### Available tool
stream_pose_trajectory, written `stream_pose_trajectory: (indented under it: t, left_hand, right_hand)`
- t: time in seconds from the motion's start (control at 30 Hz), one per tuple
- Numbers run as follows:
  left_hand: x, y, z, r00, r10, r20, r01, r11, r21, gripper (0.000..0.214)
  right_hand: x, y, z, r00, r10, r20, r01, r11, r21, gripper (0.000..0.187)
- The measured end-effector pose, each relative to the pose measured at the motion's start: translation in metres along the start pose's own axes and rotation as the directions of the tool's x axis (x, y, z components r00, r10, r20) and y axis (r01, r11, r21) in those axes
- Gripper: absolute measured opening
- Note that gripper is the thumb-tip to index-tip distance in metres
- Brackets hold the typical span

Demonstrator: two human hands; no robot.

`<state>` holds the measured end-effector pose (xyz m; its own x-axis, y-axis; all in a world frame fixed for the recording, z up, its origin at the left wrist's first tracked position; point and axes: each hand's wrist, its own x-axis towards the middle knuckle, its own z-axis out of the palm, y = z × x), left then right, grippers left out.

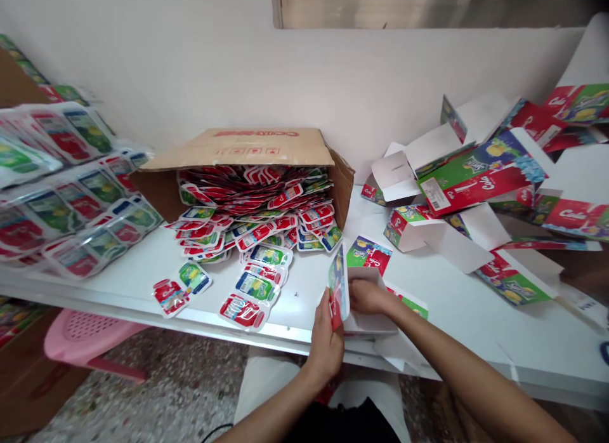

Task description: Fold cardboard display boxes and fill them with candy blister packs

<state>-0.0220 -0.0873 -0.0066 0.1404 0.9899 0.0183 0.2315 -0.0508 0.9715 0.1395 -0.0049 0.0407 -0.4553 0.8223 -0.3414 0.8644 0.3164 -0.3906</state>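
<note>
At the table's front edge an open printed carton has its white inside showing. My left hand is closed on its left side, thumb up against the upright printed panel. My right hand reaches inside the carton with curled fingers; whatever they hold is hidden. Left of the carton lies a short overlapping row of bottle- and can-shaped sachets in red, green and blue. Two more sachets, a red one and a green one, lie further left.
Behind the sachets, a brown cardboard box on its side spills many sachets. Joined sachet strips are piled at left. Open printed cartons heap up at right. A pink plastic stool stands below the table.
</note>
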Motion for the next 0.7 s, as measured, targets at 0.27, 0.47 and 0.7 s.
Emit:
stream_pose_trajectory:
  t: [0.27, 0.47, 0.7]
  left_hand:
    - [0.041, 0.021, -0.027, 0.975, -0.158, -0.158, 0.144, 0.985, -0.096, 0.057]
    - [0.048, 0.064, -0.029, 0.981, 0.159, 0.109, -0.141, 0.977, -0.159, 0.067]
    - [0.045, 0.064, -0.023, 0.982, 0.148, 0.121, -0.14, 0.987, -0.074, 0.057]
  right_hand:
    - [-0.094, -0.03, -0.044, 0.967, -0.159, -0.201, 0.133, 0.982, -0.135, 0.045]
    - [-0.132, -0.011, -0.037, 0.893, -0.117, -0.434, 0.036, 0.981, -0.19, 0.028]
    - [-0.196, 0.054, -0.223, 0.248, -0.082, -0.965, -0.35, 0.922, -0.169, 0.03]
